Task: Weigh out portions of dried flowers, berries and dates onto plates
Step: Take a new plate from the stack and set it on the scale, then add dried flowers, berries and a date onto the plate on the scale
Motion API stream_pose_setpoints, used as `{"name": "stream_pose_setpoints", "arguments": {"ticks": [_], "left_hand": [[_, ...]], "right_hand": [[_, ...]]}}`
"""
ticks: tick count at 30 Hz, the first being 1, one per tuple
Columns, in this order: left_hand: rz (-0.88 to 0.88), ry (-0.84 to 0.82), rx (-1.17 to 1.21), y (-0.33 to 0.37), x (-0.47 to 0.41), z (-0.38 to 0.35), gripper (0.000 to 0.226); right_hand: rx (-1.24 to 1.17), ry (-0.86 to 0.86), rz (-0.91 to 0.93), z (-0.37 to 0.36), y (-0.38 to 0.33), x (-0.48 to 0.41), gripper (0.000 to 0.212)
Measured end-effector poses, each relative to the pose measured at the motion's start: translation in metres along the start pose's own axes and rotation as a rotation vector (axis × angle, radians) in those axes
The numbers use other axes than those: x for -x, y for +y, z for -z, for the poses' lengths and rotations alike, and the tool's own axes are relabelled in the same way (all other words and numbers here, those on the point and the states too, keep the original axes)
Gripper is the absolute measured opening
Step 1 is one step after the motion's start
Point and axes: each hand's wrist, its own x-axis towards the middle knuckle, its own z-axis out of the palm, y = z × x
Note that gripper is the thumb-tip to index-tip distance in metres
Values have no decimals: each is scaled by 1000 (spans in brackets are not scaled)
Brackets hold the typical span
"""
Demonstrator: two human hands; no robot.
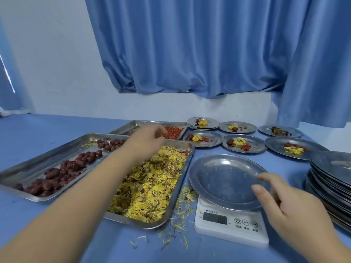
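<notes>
The left hand (pixel 146 137), blurred, fingers bunched downward, grasp unclear, reaches the berries (pixel 173 132) at its 2 o'clock. The empty plate (pixel 224 179) on the scale (pixel 228 223) lies at its 4 o'clock, beside the loosely open, empty right hand (pixel 284 209).

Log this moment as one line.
left hand over steel tray of red berries, grip blurred | right hand open at rim of empty round steel plate on white scale | six portioned plates behind
</notes>
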Motion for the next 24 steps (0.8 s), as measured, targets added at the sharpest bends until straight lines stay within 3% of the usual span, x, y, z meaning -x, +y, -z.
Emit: {"name": "stream_pose_setpoints", "arguments": {"ticks": [4,7,13,16,20,24], "left_hand": [[86,-278,-418,-52,-25,28,49],[124,-442,-513,-71,-27,27,45],[25,-285,-506,-81,-29,26,18],[28,-197,-392,-74,-29,31,23],[22,-296,-276,-58,-21,32,32],[-23,-277,-296,-48,-18,20,15]], "right_hand": [[-18,-3,26,-3,-2,0,43],[-20,-1,49,-5,0,-1,38],[-51,19,41,-3,2,0,44],[-72,48,31,-3,3,0,44],[-93,55,33,-4,5,0,44],[-110,56,41,-5,4,1,44]]}}
